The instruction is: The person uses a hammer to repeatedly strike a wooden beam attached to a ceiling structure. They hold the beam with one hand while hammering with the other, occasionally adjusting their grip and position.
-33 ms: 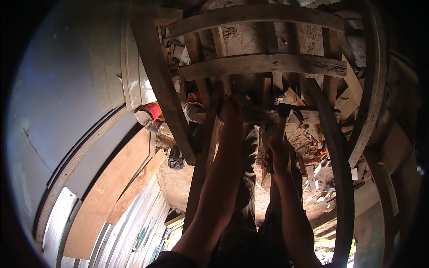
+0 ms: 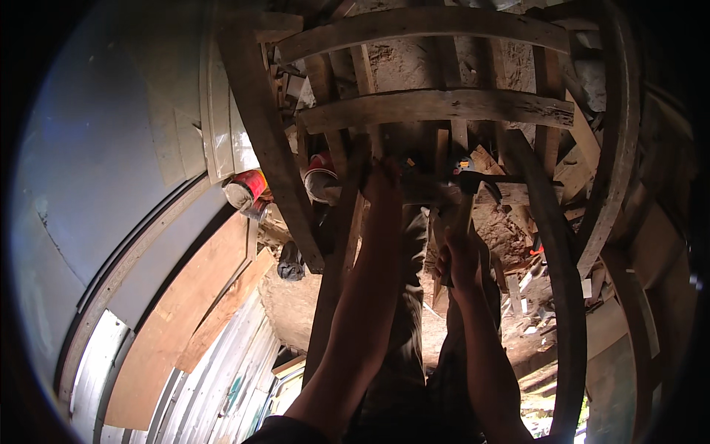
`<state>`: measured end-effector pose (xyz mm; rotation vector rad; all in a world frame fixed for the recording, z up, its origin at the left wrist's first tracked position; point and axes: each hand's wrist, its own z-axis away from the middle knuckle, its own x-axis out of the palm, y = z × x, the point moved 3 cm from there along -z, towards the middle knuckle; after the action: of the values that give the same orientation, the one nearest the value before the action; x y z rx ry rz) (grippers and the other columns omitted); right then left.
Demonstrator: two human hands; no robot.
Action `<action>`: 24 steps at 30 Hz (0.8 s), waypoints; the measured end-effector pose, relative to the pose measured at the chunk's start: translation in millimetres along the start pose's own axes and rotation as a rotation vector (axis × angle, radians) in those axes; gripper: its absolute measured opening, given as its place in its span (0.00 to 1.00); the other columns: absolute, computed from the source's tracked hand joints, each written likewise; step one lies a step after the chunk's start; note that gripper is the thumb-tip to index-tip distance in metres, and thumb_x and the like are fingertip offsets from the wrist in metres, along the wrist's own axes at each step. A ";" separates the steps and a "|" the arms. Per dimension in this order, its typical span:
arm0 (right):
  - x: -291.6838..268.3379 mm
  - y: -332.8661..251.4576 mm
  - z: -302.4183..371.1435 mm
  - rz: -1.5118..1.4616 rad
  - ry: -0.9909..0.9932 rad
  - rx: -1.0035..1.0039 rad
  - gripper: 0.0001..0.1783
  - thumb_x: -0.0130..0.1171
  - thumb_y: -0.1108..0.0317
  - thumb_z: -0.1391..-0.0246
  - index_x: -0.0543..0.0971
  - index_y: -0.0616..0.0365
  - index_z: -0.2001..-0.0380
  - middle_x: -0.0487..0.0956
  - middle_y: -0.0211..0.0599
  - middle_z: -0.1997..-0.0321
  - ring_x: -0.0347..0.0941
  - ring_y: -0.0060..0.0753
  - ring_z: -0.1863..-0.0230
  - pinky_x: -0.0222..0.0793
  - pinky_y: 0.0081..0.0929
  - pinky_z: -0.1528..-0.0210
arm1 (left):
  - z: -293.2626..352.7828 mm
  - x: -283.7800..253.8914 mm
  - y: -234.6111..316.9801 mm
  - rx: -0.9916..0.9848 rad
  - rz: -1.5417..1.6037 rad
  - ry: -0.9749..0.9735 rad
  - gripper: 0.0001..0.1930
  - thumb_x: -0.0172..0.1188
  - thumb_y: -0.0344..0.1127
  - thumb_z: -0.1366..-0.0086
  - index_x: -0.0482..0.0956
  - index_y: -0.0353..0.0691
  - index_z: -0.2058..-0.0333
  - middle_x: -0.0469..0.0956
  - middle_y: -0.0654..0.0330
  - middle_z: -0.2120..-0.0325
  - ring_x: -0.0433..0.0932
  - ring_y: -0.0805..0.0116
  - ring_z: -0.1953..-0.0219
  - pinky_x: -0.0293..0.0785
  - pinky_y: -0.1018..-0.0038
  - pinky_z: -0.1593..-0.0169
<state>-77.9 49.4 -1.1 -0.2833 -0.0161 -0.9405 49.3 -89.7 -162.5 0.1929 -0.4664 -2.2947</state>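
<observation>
My right hand (image 2: 460,263) is closed round the handle of a hammer (image 2: 466,200), held with its dark head upward beside a wooden crosspiece (image 2: 433,194). Farther left, my left hand (image 2: 381,183) reaches up to the same crosspiece, next to a slanting wooden leg (image 2: 342,229). Its fingers look bunched together in deep shadow, and whatever they grip is hidden. Both hands are inside a rough wooden frame. Two curved slats of it, a nearer one (image 2: 436,108) and a farther one (image 2: 429,24), cross beyond my hands.
Red cans (image 2: 248,189) stand left of the frame. A curved wooden leg (image 2: 566,296) runs close to my right forearm, and another curved rail (image 2: 620,140) rises at the far right. Wood scraps (image 2: 529,296) litter the dirt floor. A pale panel (image 2: 126,133) fills the left.
</observation>
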 end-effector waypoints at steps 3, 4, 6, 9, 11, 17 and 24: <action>12.6 -5.1 -1.1 -0.019 -0.009 0.066 0.15 0.61 0.53 0.42 0.69 0.49 0.70 0.64 0.24 0.83 0.62 0.19 0.87 0.59 0.23 0.86 | 3.3 9.9 3.6 0.004 0.001 0.069 0.10 0.50 0.37 0.29 0.73 0.35 0.59 0.77 0.56 0.76 0.75 0.66 0.78 0.71 0.73 0.76; 19.3 -7.7 -2.6 -0.027 -0.009 0.067 0.16 0.61 0.53 0.43 0.69 0.49 0.71 0.65 0.24 0.83 0.62 0.19 0.87 0.59 0.23 0.86 | 4.1 13.8 5.8 -0.010 0.005 0.083 0.10 0.50 0.37 0.29 0.73 0.35 0.60 0.77 0.57 0.75 0.75 0.67 0.78 0.70 0.74 0.78; 29.6 -9.2 -6.5 -0.035 0.011 0.090 0.17 0.61 0.52 0.43 0.69 0.49 0.72 0.65 0.23 0.83 0.62 0.19 0.87 0.59 0.23 0.86 | 6.8 13.4 6.6 -0.001 -0.030 0.066 0.10 0.51 0.37 0.29 0.74 0.35 0.61 0.78 0.58 0.75 0.76 0.69 0.79 0.70 0.76 0.79; 47.5 -11.8 -19.3 -0.038 0.034 0.105 0.17 0.61 0.50 0.43 0.69 0.49 0.73 0.65 0.23 0.83 0.62 0.19 0.87 0.59 0.22 0.86 | 13.9 11.9 8.6 0.025 -0.068 0.025 0.10 0.52 0.37 0.30 0.75 0.36 0.63 0.78 0.58 0.75 0.76 0.70 0.80 0.70 0.78 0.81; 58.7 -13.2 -26.7 -0.050 0.021 0.060 0.18 0.61 0.50 0.42 0.69 0.49 0.74 0.65 0.22 0.84 0.62 0.19 0.88 0.59 0.22 0.86 | 16.3 15.0 7.8 -0.032 -0.007 0.083 0.09 0.53 0.35 0.30 0.76 0.36 0.64 0.78 0.59 0.75 0.75 0.72 0.81 0.69 0.79 0.83; 77.0 5.4 -52.2 -0.203 -0.007 0.053 0.20 0.54 0.48 0.38 0.69 0.52 0.73 0.65 0.24 0.86 0.61 0.18 0.90 0.54 0.20 0.89 | -9.0 -1.6 3.5 -0.063 -0.089 0.075 0.07 0.57 0.35 0.33 0.74 0.40 0.59 0.79 0.60 0.73 0.73 0.76 0.82 0.66 0.81 0.83; 77.9 14.8 -57.9 -0.101 -0.143 0.145 0.21 0.50 0.46 0.36 0.70 0.52 0.71 0.66 0.23 0.87 0.61 0.17 0.90 0.55 0.20 0.89 | -52.8 -26.0 -0.9 0.138 -0.317 -0.093 0.12 0.56 0.36 0.33 0.73 0.40 0.53 0.81 0.55 0.59 0.77 0.71 0.74 0.73 0.79 0.75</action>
<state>-26.3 -18.5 -49.7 -0.2158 -0.2306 -1.0122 81.3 -84.7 -211.6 0.2431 -0.6849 -2.5897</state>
